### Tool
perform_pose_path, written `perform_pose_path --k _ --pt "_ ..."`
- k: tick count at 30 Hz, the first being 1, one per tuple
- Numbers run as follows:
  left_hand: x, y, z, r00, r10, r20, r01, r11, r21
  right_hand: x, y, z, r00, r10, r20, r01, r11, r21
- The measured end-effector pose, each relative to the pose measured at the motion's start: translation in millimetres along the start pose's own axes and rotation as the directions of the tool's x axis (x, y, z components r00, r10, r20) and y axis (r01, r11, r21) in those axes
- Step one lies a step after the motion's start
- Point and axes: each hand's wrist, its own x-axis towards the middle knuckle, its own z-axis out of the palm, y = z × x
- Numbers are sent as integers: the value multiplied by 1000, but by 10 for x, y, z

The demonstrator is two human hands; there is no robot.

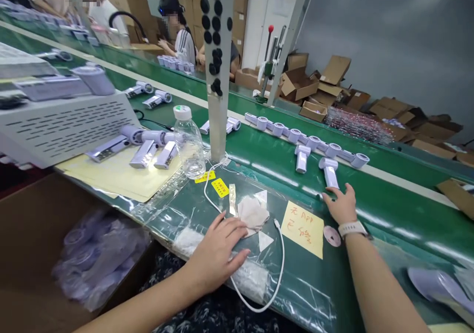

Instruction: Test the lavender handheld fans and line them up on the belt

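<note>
My right hand (340, 204), with a pale watch band at the wrist, is at the near edge of the green conveyor belt. Its fingers are apart, right by the handle end of a lilac handheld fan (329, 173); whether they touch it I cannot tell. My left hand (222, 249) rests palm down with spread fingers on the plastic-covered bench, beside a crumpled pale cloth (254, 213). A white charging cable (283, 259) loops past it, its plug lying near the cloth. Between my hands lies a yellow note (303, 229) with red handwriting, next to a pink disc (332, 235).
Several lilac fans (314, 143) line the belt (259, 160). A clear bottle (188, 145) stands by a metal post (217, 76). Left are a slotted white metal case (74, 125) and a carton (29, 239) of bagged lilac parts. Co-workers sit across the belt; cardboard boxes (333, 71) are piled behind.
</note>
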Motion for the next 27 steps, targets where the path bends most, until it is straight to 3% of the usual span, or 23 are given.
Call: perform_pose_path --k 4,8,11,14,17,20,21,22,24,25,26,27 --pt "28 23 -56 997 -39 61 34 996 80 690 -394 275 985 173 -2 -173 985 18" --pt "51 78 -135 996 -35 77 21 983 181 782 -971 593 965 262 -2 -261 965 30" --pt "-1 83 -132 999 13 -43 -7 989 146 658 -1178 653 965 260 17 -260 965 41" --pt "-82 44 -76 978 77 -196 -66 996 62 445 -1119 500 980 178 84 -185 979 83" --pt "-107 -3 -21 962 81 -260 -96 994 -47 90 -1039 243 982 -17 188 -19 982 188" --pt "-20 20 -35 978 -67 -197 -8 934 -357 -427 -1160 -14 933 -268 241 177 923 341" --pt "32 55 -62 977 -139 -162 32 845 -535 -634 -1244 -89 907 -347 237 239 889 390" --pt "90 101 -98 970 -208 -123 57 689 -722 -853 -1338 -158 878 -423 224 299 850 434" --pt "198 205 -190 946 -322 -28 51 233 -971 -1293 -1514 -272 818 -548 173 410 767 493" --pt "236 248 -237 931 -364 15 24 22 -999 -1492 -1576 -317 792 -597 128 468 728 500" --pt "257 275 -279 914 -402 48 -4 -128 -992 -1657 -1610 -353 773 -626 99 504 702 503" --pt "259 281 -313 899 -431 85 -12 -217 -976 -1780 -1612 -379 749 -655 100 525 678 515"
